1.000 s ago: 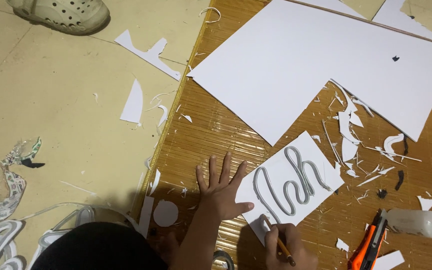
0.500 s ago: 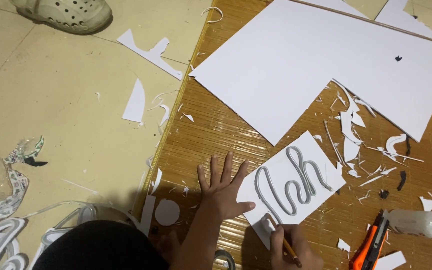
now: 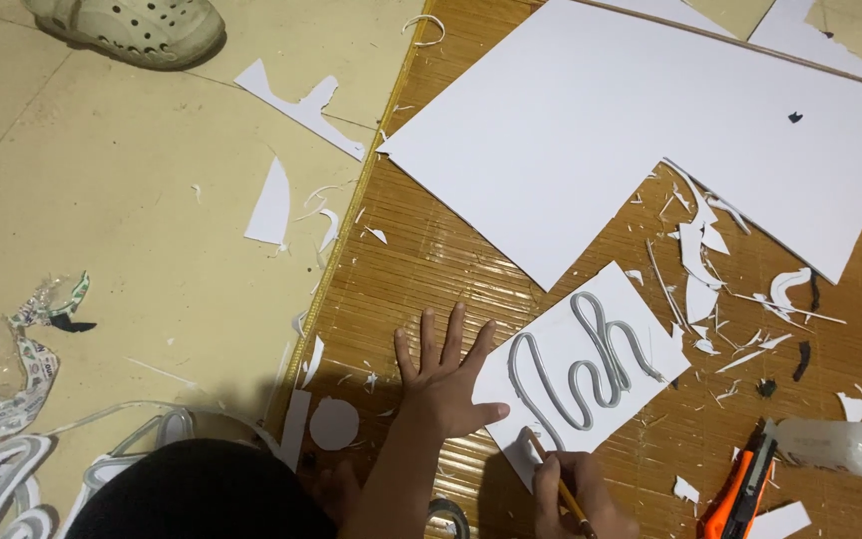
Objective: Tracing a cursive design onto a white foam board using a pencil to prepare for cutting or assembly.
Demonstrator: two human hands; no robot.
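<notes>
My left hand point(image 3: 443, 374) lies flat on the bamboo mat point(image 3: 421, 250), fingers spread, with the thumb resting against the left edge of a small white board point(image 3: 641, 329). A grey looping strip point(image 3: 581, 369) shaped like cursive writing lies on that board. My right hand point(image 3: 581, 494) grips a pencil point(image 3: 549, 461) whose tip touches the board's lower left corner, beside the strip's end.
A large white sheet point(image 3: 631, 130) covers the mat's far side, with paper scraps point(image 3: 700, 269) below it. An orange utility knife point(image 3: 735, 494) and a clear glue bottle point(image 3: 830, 446) lie at the lower right. A white disc point(image 3: 334, 424), a beige shoe point(image 3: 132, 25) and a dark rounded shape point(image 3: 202, 494) are to the left.
My right hand with the pencil has shifted slightly to the right along the board's corner. My left hand stays pressed in place.
</notes>
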